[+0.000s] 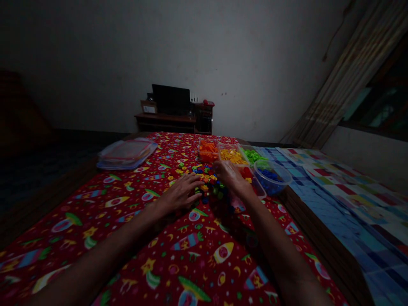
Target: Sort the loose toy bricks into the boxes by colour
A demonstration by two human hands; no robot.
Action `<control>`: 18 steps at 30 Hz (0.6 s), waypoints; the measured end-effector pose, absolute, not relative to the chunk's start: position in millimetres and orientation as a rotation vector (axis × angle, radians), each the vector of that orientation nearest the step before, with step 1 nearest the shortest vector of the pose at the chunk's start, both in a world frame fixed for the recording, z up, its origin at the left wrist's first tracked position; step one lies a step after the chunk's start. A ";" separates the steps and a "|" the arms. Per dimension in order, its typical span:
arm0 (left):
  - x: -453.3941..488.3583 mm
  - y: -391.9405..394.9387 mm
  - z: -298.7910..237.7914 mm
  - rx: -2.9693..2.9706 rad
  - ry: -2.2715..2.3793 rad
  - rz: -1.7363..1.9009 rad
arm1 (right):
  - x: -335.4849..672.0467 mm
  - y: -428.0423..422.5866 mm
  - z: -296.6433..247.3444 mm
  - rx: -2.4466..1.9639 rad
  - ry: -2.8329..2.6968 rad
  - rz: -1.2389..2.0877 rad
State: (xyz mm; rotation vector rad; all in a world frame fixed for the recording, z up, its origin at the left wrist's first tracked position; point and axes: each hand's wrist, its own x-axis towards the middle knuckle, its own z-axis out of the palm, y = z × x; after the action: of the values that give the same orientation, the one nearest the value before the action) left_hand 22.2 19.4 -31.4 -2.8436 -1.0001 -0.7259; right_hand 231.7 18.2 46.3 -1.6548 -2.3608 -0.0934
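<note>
A loose pile of small plastic building pieces [208, 178] in yellow, orange, green, blue and red lies on the red patterned cloth [127, 233]. My left hand [183, 190] rests at the pile's left side, palm down, fingers stretched out and touching the nearest pieces. Over the right side of the pile is my right hand [230, 173], its fingers bent together; whatever they hold is hidden. Just beyond it stand a box of orange pieces [208, 148] and a box of yellow pieces [233, 156]. My right hand partly covers a box with red pieces [246, 172].
Green pieces [253, 155] fill another container at the back right. A round clear tub [280, 180] holds blue pieces. Stacked lids [126, 154] lie at the table's left edge. Beyond are a desk with a monitor [171, 100] and, at right, a checked bedspread [350, 204].
</note>
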 end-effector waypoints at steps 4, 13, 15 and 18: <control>5.6 34.3 -31.2 -2.838 -1.210 -0.883 | 224.6 22.9 27.0 -1.567 -2.535 -0.049; -14.9 44.8 -15.2 -2.851 -1.749 -1.163 | 220.8 23.4 16.8 -1.447 -2.617 0.064; -17.1 43.5 -12.7 -2.801 -1.900 -1.230 | 219.9 20.9 19.3 -1.432 -2.604 0.099; -20.1 40.2 -8.8 -2.760 -2.040 -1.364 | 219.5 17.9 24.6 -1.447 -2.600 0.101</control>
State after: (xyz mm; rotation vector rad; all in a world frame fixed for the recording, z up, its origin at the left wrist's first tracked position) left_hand -20.1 40.2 -8.8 -2.7601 -2.0396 -1.3643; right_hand 219.5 17.9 24.6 -1.4465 -2.6000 0.1011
